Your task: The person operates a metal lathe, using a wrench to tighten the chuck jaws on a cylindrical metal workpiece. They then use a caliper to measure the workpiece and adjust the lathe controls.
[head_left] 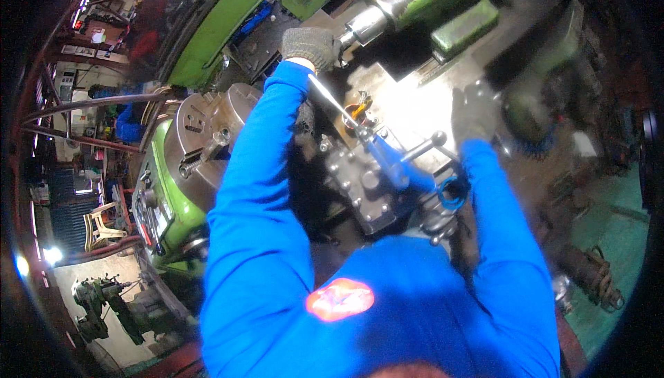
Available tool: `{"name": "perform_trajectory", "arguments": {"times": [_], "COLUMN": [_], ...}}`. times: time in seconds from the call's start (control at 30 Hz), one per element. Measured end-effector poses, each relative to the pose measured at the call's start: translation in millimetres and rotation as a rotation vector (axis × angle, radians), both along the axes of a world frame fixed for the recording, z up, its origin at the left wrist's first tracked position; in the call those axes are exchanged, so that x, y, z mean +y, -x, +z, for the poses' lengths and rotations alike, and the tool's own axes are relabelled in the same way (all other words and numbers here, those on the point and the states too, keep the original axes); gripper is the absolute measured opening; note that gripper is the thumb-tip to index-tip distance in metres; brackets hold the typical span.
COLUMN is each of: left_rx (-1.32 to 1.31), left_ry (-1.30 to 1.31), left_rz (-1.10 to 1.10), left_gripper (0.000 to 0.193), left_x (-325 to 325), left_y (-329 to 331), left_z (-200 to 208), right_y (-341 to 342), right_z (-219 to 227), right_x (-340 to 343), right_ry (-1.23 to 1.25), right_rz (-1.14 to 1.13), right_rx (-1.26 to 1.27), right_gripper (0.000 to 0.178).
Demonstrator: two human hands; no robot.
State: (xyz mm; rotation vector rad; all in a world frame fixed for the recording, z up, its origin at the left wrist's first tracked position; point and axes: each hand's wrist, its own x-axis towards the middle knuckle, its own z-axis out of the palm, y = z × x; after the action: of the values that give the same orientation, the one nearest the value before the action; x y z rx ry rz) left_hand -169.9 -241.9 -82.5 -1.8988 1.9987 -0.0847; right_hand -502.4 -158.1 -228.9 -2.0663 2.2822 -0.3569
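Observation:
My left hand (311,46), in a grey knit glove, is closed beside the tip of the lathe's shiny tailstock quill (368,25). Its fingers curl away from view, and what they hold is hidden. Below that wrist a slim silver lever (332,98) slants up from the carriage. My right hand (476,112), gloved too and somewhat blurred, is stretched out flat with fingers pointing away, at the right of the brightly lit metal surface (422,105). A ball-ended handle (425,146) stands just left of my right wrist.
The large lathe chuck (200,125) sits left of my left arm, on the green headstock (176,177). The tool post and carriage (360,184) lie between my forearms. A green block (465,29) rests behind the right hand. A pale plastic chair (100,226) stands far left.

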Motion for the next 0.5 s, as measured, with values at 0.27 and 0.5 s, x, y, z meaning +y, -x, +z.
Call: {"name": "perform_trajectory", "arguments": {"times": [0.27, 0.5], "left_rx": [0.049, 0.057], "left_ry": [0.064, 0.057], "left_rz": [-0.043, -0.006], "left_gripper": [0.045, 0.041], "left_x": [3.6, -5.3], "left_y": [-1.4, -12.4], "left_z": [-1.5, -24.7], "right_y": [-3.0, 6.2], "right_z": [12.5, -14.3], "right_x": [2.3, -3.8], "right_ry": [-0.058, -0.084], "right_rz": [-0.040, 0.008], "right_rx": [-0.036, 0.019], "right_gripper": [0.049, 0.050]}}
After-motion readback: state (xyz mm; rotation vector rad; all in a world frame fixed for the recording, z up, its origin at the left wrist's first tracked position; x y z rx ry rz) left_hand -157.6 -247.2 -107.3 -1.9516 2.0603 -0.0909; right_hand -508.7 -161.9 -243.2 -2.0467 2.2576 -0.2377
